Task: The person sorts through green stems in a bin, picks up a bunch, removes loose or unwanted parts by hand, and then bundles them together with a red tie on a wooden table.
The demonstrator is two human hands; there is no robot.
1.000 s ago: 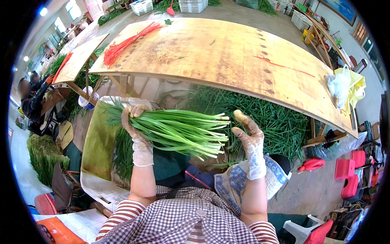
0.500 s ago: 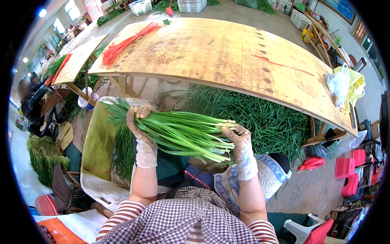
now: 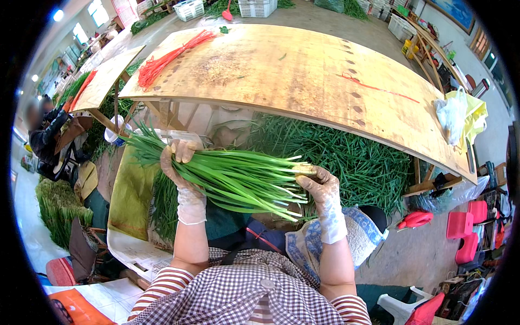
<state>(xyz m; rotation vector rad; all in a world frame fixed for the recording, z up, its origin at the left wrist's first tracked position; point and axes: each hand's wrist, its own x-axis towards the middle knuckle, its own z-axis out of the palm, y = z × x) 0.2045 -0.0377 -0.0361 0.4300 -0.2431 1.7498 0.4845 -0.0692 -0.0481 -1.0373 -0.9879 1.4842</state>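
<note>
A bunch of green garlic chives (image 3: 238,176) is stretched level across my front, below the near edge of the table. My left hand (image 3: 177,162), in a soiled glove, wraps around its leafy part toward the left. At the right, my gloved right hand (image 3: 324,189) pinches a few of the pale stalk ends between thumb and fingers. The other white ends fan out loosely below that pinch. Leaf tips droop past my left hand.
A long wooden table (image 3: 260,70) spans ahead, bearing red ties (image 3: 168,60) and plastic bags (image 3: 457,116). Loose greens (image 3: 346,157) are heaped beneath it. A lined crate (image 3: 127,200) stands at my left. Pink stools (image 3: 460,225) are at right; co-workers (image 3: 49,130) sit far left.
The bunch and my left hand have shifted slightly left. My right hand has turned and moved a little outward, its fingers now pinching fewer stalk ends.
</note>
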